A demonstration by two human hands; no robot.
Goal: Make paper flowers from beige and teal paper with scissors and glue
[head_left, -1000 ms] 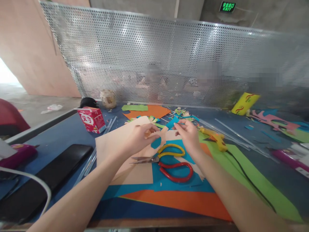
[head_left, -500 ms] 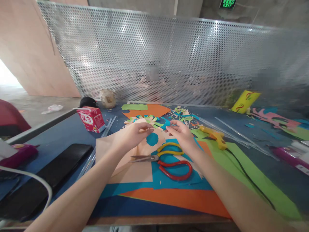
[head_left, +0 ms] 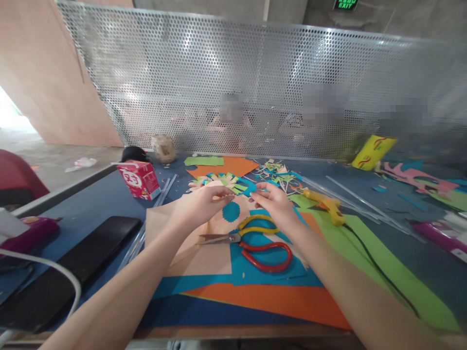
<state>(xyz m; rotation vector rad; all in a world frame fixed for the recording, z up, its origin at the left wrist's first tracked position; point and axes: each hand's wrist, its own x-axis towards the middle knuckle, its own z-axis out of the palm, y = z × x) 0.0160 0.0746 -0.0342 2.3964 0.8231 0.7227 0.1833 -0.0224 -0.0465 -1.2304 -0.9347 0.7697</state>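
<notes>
My right hand (head_left: pixel 272 198) pinches a small piece of blue paper (head_left: pixel 247 188) between thumb and fingers. Facing it, my left hand (head_left: pixel 213 200) has its thumb and fingertips closed together; whatever they hold is too small to make out. Just beyond the hands lies a fringed paper flower (head_left: pixel 222 180) in green, blue and cream strips, partly hidden by them. Below the fingers, a blue scalloped disc (head_left: pixel 231 212) shows against cream paper (head_left: pixel 213 257). Scissors (head_left: pixel 255 239) with one yellow and one red handle rest nearer me, blades pointing left and slightly apart.
A yellow glue gun (head_left: pixel 324 204) with a black cord lies on green paper (head_left: pixel 375 248) to the right. Clear glue sticks (head_left: pixel 339 197) are near paper scraps (head_left: pixel 279 175). At left stand a red box (head_left: pixel 137 179) and a black phone-like slab (head_left: pixel 91 253). A perforated metal screen (head_left: pixel 204 73) bounds the back.
The blue paper in my right hand has tilted and shifted slightly toward my left fingers. Both hands otherwise stay almost in place, and the whole view has moved a little.
</notes>
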